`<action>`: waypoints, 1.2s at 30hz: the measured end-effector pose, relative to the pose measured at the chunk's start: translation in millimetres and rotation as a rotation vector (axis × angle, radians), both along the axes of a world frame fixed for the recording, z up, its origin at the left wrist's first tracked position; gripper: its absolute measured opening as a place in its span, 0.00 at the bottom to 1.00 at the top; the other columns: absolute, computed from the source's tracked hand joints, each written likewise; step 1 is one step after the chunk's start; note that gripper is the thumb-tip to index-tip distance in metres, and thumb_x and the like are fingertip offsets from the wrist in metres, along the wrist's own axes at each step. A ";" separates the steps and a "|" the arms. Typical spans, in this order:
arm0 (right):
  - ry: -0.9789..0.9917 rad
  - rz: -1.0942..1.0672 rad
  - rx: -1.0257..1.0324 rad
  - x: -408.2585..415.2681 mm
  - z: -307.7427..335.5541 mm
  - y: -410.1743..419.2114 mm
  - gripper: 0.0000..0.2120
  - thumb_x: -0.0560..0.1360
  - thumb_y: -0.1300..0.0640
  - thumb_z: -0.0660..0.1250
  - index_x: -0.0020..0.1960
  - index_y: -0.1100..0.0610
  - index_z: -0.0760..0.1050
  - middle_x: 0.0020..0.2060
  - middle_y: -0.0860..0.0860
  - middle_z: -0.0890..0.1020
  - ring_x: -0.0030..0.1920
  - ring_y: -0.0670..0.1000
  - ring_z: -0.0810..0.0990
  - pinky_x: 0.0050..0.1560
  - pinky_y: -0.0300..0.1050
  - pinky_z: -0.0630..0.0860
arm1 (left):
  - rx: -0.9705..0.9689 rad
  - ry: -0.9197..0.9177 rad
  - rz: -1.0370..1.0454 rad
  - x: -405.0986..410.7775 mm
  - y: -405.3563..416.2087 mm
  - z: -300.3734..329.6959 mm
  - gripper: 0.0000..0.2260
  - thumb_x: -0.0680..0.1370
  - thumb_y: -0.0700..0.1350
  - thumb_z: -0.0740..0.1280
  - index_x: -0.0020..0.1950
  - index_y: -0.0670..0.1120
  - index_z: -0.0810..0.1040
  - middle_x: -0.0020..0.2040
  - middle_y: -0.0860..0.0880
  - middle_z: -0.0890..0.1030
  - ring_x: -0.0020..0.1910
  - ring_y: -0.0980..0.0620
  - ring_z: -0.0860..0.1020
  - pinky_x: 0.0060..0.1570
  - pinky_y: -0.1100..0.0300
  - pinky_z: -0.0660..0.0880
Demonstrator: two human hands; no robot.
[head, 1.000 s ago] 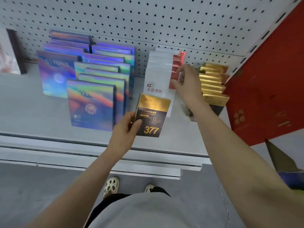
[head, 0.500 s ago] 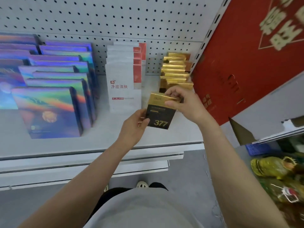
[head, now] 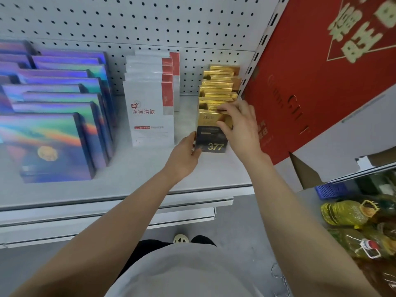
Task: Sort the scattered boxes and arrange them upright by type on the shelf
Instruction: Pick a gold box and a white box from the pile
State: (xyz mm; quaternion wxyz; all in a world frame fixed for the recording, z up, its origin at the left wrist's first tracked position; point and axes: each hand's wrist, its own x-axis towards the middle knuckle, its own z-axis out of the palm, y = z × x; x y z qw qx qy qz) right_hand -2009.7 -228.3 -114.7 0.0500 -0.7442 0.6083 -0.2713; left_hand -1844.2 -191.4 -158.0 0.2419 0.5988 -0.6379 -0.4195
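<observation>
Rows of iridescent rainbow-printed boxes (head: pixel 53 144) stand upright at the left of the grey metal shelf (head: pixel 150 174), then a row of white boxes with red side panels (head: pixel 150 116). The left hand (head: pixel 184 156) pinches the lower left edge of the black-and-gold "377" box (head: pixel 211 138), which stands upright, long axis vertical, face toward the camera, at the front of the gold box row (head: pixel 218 86). The right hand (head: pixel 240 125) grips its gold top.

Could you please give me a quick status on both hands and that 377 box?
Left hand grips the gold-and-black 377 box low; right hand grips its top. Box upright, fronting the gold row. Nothing in the way.
</observation>
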 end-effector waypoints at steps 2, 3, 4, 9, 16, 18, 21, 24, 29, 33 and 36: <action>0.001 0.001 -0.013 0.5 -0.8 1.5 0.16 0.73 0.60 0.73 0.60 0.55 0.78 0.57 0.55 0.76 0.58 0.57 0.72 0.56 0.47 0.72 | -0.002 -0.018 -0.012 0.9 -0.5 -0.4 0.19 0.82 0.41 0.59 0.74 0.49 0.64 0.69 0.47 0.74 0.64 0.47 0.74 0.57 0.62 0.67; 0.007 0.004 -0.012 0.5 -0.4 1.6 0.15 0.74 0.59 0.73 0.60 0.55 0.78 0.57 0.55 0.76 0.58 0.57 0.72 0.56 0.47 0.73 | -0.002 -0.030 -0.018 1.7 -0.3 0.5 0.20 0.82 0.42 0.59 0.74 0.49 0.64 0.69 0.46 0.73 0.65 0.47 0.74 0.59 0.62 0.68; 0.016 0.005 -0.013 0.3 0.8 1.5 0.15 0.74 0.59 0.73 0.60 0.55 0.78 0.57 0.55 0.76 0.59 0.57 0.72 0.57 0.48 0.73 | 0.001 -0.041 -0.017 3.1 0.2 2.0 0.20 0.83 0.42 0.59 0.75 0.49 0.63 0.70 0.46 0.73 0.66 0.47 0.73 0.61 0.60 0.69; 0.014 0.013 -0.147 10.4 15.8 4.1 0.15 0.78 0.55 0.67 0.64 0.56 0.76 0.58 0.55 0.77 0.60 0.56 0.72 0.59 0.46 0.71 | -0.062 -0.039 0.107 25.1 11.0 15.8 0.20 0.82 0.46 0.60 0.75 0.51 0.64 0.72 0.50 0.70 0.68 0.51 0.72 0.63 0.62 0.68; -0.152 0.181 -0.125 70.4 11.1 25.8 0.12 0.82 0.59 0.59 0.62 0.58 0.76 0.56 0.54 0.79 0.55 0.51 0.77 0.51 0.36 0.66 | -0.308 -0.045 0.381 103.7 63.3 28.7 0.13 0.82 0.44 0.60 0.66 0.49 0.75 0.61 0.52 0.79 0.55 0.59 0.76 0.56 0.68 0.71; -0.152 0.248 -0.021 100.6 2.6 39.3 0.12 0.83 0.56 0.58 0.63 0.55 0.75 0.59 0.53 0.79 0.57 0.50 0.77 0.53 0.37 0.70 | -0.336 -0.053 0.497 133.9 88.9 26.5 0.12 0.82 0.43 0.61 0.63 0.48 0.78 0.58 0.52 0.81 0.54 0.56 0.78 0.57 0.64 0.73; -0.170 0.374 0.057 147.4 -11.4 59.4 0.12 0.83 0.55 0.58 0.63 0.54 0.75 0.59 0.51 0.79 0.57 0.49 0.78 0.55 0.38 0.72 | -0.352 -0.045 0.647 177.9 131.4 22.0 0.11 0.81 0.43 0.62 0.60 0.49 0.79 0.54 0.54 0.82 0.51 0.56 0.80 0.53 0.57 0.77; -0.197 0.502 0.091 195.7 -23.0 80.8 0.12 0.83 0.57 0.58 0.62 0.55 0.76 0.55 0.51 0.80 0.52 0.52 0.78 0.52 0.46 0.75 | -0.313 -0.019 0.797 220.3 176.8 17.9 0.10 0.81 0.43 0.62 0.60 0.51 0.79 0.52 0.55 0.83 0.52 0.57 0.80 0.52 0.54 0.77; -0.154 0.675 0.144 298.3 -33.9 124.4 0.14 0.81 0.53 0.58 0.60 0.56 0.78 0.51 0.52 0.82 0.50 0.55 0.79 0.51 0.51 0.76 | -0.291 -0.015 1.040 300.3 255.9 13.4 0.09 0.81 0.44 0.62 0.58 0.54 0.79 0.51 0.55 0.83 0.52 0.58 0.80 0.53 0.53 0.77; -0.127 0.810 0.187 392.8 -39.1 166.3 0.14 0.80 0.52 0.59 0.59 0.56 0.78 0.50 0.53 0.83 0.50 0.55 0.80 0.51 0.49 0.75 | -0.253 -0.024 1.172 373.5 319.2 11.0 0.09 0.82 0.45 0.61 0.57 0.55 0.78 0.52 0.54 0.83 0.53 0.57 0.79 0.52 0.58 0.77; -0.108 0.897 0.223 463.1 -43.4 200.3 0.16 0.81 0.49 0.56 0.60 0.55 0.77 0.51 0.51 0.82 0.51 0.54 0.80 0.52 0.47 0.74 | -0.237 -0.088 1.245 431.1 364.5 5.2 0.09 0.82 0.46 0.61 0.57 0.57 0.78 0.50 0.57 0.82 0.50 0.58 0.79 0.50 0.64 0.75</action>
